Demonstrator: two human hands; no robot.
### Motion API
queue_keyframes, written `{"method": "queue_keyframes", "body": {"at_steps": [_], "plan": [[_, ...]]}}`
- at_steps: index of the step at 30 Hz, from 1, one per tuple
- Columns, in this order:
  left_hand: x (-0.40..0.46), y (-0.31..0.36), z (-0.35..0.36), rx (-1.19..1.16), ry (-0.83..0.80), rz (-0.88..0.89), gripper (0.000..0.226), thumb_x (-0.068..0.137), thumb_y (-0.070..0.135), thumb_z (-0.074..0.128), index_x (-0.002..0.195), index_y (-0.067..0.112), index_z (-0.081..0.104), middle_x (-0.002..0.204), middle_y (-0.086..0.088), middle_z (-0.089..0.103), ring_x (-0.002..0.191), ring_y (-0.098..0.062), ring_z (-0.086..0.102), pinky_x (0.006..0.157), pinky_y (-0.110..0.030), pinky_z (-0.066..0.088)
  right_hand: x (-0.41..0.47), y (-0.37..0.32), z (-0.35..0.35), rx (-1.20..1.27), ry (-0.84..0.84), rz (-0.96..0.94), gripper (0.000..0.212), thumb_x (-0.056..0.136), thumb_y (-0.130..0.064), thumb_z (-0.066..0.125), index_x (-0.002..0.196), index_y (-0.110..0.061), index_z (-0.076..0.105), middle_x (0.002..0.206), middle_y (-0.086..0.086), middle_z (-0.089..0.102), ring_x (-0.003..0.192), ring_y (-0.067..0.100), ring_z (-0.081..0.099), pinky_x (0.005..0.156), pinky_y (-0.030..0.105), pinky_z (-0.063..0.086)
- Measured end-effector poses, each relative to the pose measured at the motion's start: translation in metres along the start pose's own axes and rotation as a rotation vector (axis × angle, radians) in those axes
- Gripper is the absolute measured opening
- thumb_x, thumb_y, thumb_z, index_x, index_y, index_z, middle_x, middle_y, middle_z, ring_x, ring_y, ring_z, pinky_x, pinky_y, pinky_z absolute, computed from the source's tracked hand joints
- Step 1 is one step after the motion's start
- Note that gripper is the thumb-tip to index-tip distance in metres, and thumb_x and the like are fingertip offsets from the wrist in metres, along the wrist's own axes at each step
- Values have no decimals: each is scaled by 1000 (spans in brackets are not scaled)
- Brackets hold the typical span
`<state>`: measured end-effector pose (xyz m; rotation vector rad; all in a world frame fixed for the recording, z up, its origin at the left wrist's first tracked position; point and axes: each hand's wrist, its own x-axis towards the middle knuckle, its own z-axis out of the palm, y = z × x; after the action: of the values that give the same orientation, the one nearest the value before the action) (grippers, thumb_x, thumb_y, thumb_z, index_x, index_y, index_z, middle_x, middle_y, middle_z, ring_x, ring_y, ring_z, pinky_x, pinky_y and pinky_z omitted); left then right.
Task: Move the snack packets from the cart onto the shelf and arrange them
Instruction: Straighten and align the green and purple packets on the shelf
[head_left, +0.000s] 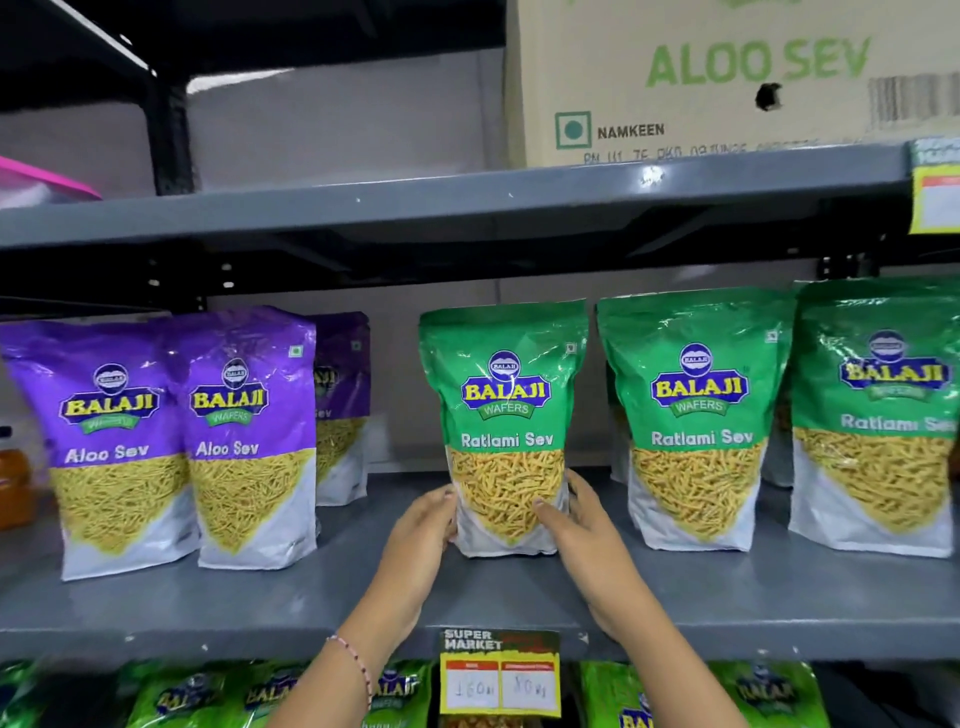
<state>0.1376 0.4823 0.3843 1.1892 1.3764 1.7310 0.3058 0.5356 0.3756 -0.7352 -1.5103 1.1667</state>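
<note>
A green Ratlami Sev packet (505, 415) stands upright on the grey middle shelf (322, 597). My left hand (423, 525) grips its lower left edge and my right hand (574, 519) grips its lower right edge. To its right stand two more green Ratlami Sev packets (696, 415), (883, 410). On the left of the same shelf stand purple Aloo Sev packets (109, 441), (249, 436), with a third (340, 405) behind them. The cart is out of view.
A cardboard Aloo Sev carton (727, 78) sits on the shelf above. A yellow price tag (500, 673) hangs on the shelf's front edge. Green packets (197, 696) fill the shelf below. A gap lies between the purple and green packets.
</note>
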Motion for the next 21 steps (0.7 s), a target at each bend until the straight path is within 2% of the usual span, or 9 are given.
{"method": "queue_keyframes", "body": {"at_steps": [2,4,7,9,11,15,17,21], "plan": [[-5,3,2,11,-19,7,23,98,23,48,93,27,70,78,21,76,78,-1,70,63,-11,50,0,1,-3,51,22,-13,51,94,-18,58,140,-31,40,130,-15,58,116,-1,55,94,20,43],[-7,5,2,-1,-23,-8,21,98,20,49,93,25,68,72,21,75,76,-1,70,64,-10,51,-1,1,-3,93,53,-5,42,95,-11,56,128,-34,44,119,-19,59,107,-7,55,88,17,44],[-10,6,1,-16,30,-41,15,96,20,53,95,21,69,90,7,76,93,-17,68,87,-28,51,1,2,-8,39,170,34,35,95,-2,48,119,-26,56,115,-6,65,107,9,61,90,28,46],[-8,12,-1,-47,59,-51,13,95,21,55,91,21,67,98,-2,71,95,-22,64,88,-36,48,9,4,-17,-185,201,33,40,90,3,43,120,-15,63,112,4,70,104,21,64,81,30,50],[1,29,-1,-15,130,1,10,94,26,56,90,24,65,104,0,68,97,-18,61,86,-37,47,18,0,-26,-424,195,22,35,86,4,45,107,-9,70,102,7,73,93,21,65,69,27,48],[36,94,3,-14,227,175,17,92,38,56,100,24,60,105,7,63,108,-19,57,102,-44,46,30,-6,-34,-477,201,59,14,87,2,57,87,-6,69,84,10,69,78,20,60,66,27,43],[53,124,8,-15,219,185,26,90,41,58,104,20,61,99,8,63,101,-19,56,97,-39,46,33,-3,-35,-495,216,45,10,87,-2,61,85,-7,70,82,9,69,78,21,61,67,28,45],[74,150,16,-22,230,232,40,87,25,68,119,1,64,122,-7,67,101,-16,57,98,-27,38,34,-2,-36,-568,221,42,14,88,-7,62,76,-12,62,76,5,64,68,18,55,56,25,39]]}}
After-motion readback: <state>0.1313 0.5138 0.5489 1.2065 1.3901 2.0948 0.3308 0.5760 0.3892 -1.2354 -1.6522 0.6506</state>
